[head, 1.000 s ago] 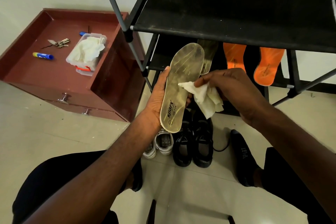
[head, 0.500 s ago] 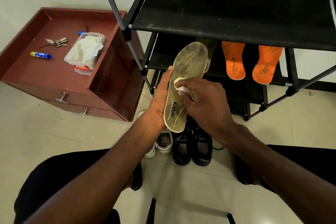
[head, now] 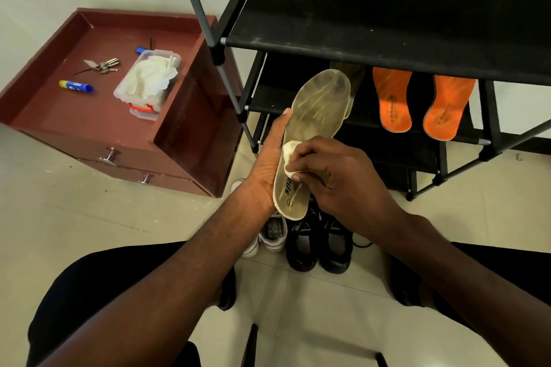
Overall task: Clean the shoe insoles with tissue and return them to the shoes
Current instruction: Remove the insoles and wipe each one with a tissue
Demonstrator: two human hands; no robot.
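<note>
Showing "spa" lettering, beige insole; orange insoles read "AIR".

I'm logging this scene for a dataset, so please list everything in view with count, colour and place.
held insole: 1, beige, in left hand
tissue: 1, white, under right fingers
orange insoles: 2, rack's lower shelf
dark insole: 1, behind held one
shoe rack: 1, black
black shoes: 2, floor
white shoes: 2, floor
cabinet: 1, maroon, left
tissue box: 1, clear, on cabinet
keys: 1 bunch, cabinet
tube: 1, blue-yellow, cabinet
left hand: holds insole
right hand: presses tissue
</note>
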